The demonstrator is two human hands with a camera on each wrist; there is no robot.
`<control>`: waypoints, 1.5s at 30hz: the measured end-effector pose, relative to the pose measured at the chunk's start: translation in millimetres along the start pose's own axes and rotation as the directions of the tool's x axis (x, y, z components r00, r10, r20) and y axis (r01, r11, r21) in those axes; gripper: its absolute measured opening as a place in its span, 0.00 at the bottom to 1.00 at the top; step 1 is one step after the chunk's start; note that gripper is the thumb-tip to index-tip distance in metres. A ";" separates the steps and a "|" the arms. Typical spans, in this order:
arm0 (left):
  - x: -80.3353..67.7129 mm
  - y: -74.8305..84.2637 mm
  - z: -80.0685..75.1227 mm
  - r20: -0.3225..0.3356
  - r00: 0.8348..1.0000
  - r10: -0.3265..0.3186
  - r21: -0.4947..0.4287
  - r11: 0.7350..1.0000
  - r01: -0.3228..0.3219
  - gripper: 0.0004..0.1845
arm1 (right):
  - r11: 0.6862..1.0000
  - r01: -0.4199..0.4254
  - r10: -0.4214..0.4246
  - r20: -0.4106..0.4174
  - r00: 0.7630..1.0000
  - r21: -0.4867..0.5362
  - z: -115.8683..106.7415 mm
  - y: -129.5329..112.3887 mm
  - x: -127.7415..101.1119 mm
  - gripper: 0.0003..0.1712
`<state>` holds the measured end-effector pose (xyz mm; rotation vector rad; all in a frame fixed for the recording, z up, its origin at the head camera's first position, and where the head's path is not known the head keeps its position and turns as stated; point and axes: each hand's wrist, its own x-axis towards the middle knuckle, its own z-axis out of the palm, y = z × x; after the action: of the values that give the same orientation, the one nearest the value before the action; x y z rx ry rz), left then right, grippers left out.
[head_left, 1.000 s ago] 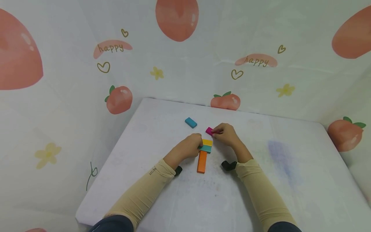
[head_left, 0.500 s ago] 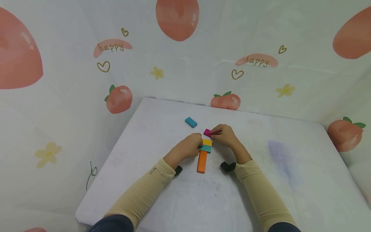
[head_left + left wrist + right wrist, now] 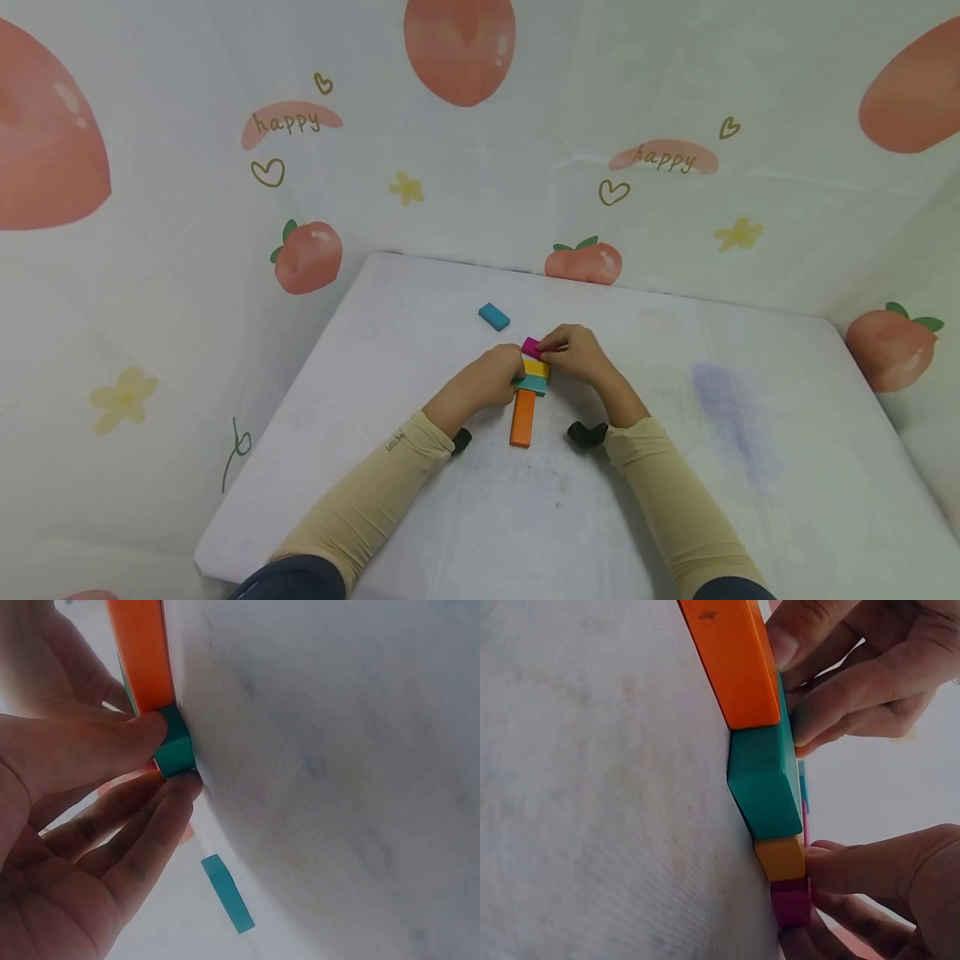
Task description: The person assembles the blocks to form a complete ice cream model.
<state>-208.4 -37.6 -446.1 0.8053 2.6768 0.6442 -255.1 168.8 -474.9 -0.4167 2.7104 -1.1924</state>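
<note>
Pinching pink block [image 3: 532, 346], right hand [image 3: 576, 353] was seen at far end of row, block touching yellow block [image 3: 536, 367]. Teal block [image 3: 534, 383] was clamped by left hand [image 3: 491, 379] fingertips, orange block [image 3: 522, 417] behind on tabletop [image 3: 750, 467]. Risk judged: row skewed if pink block pushed crooked.

Half hidden under the right hand [image 3: 577, 354] in the head view: small magenta wooden block [image 3: 531, 347]. Cut off by the top edge of both wrist views: long orange wooden block [image 3: 141, 652]. Yellow block out of sight behind left hand [image 3: 67, 817]
</note>
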 end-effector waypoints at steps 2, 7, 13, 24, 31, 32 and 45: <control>0.7 -0.8 0.7 0.002 1.000 -0.002 0.006 1.000 0.002 0.14 | 1.000 -0.010 0.010 0.007 1.000 0.005 1.1 -0.7 -0.1 0.09; 0.9 -1.5 1.7 0.009 1.000 -0.015 -0.002 1.000 0.015 0.14 | 1.000 -0.016 0.016 0.018 1.000 0.024 2.8 -1.6 -1.2 0.10; 0.2 -1.1 1.7 0.008 1.000 -0.017 -0.009 1.000 0.017 0.13 | 1.000 -0.005 0.005 0.030 1.000 0.013 3.4 -2.9 -2.6 0.10; -1.1 -1.4 0.5 -0.008 1.000 -0.006 -0.010 1.000 0.006 0.13 | 0.994 0.076 -0.065 0.127 0.990 -0.084 0.9 -7.2 -10.5 0.15; -1.3 -3.0 0.5 -0.015 1.000 0.007 -0.012 1.000 -0.007 0.11 | 0.977 0.128 -0.089 0.221 0.971 -0.169 -7.2 -14.2 -20.0 0.33; -0.9 -3.3 0.6 -0.015 1.000 0.006 -0.012 1.000 -0.006 0.11 | 0.976 0.134 -0.092 0.230 0.969 -0.173 -7.7 -14.4 -20.7 0.34; 1.8 -8.1 2.2 -0.010 1.000 0.014 -0.035 0.999 -0.015 0.15 | 0.979 0.116 -0.064 0.288 0.956 -0.167 -10.8 -14.0 -20.9 0.38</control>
<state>-212.7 -41.8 -452.2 0.8148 2.6631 0.6984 -235.3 173.8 -456.8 -0.6856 2.5812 -0.8302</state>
